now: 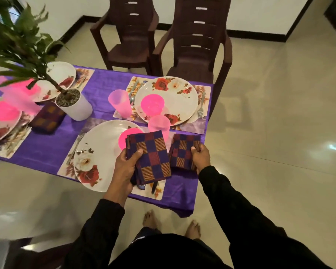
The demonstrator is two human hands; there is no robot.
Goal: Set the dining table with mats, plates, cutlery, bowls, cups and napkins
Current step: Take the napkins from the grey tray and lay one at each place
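Observation:
My left hand (125, 167) grips a small stack of folded checkered napkins (149, 156) above the near floral plate (97, 152), partly hiding its pink bowl (123, 139). On the purple tablecloth (47, 150), right of that plate, lies another folded checkered napkin (183, 150), which my right hand (201, 156) holds by its right edge. The far setting has a floral mat (203, 92), a plate (180, 98), a pink bowl (152, 104), a pink cup (119, 102) and a fork (201, 107). A second pink cup (159, 125) stands by the near plate.
A white pot with a green plant (74, 105) stands mid-table, a folded napkin (47, 118) beside it. Two more set places lie at the left (2, 121) and back left (60, 78). Two brown plastic chairs (194, 45) stand beyond the table. Tiled floor lies to the right.

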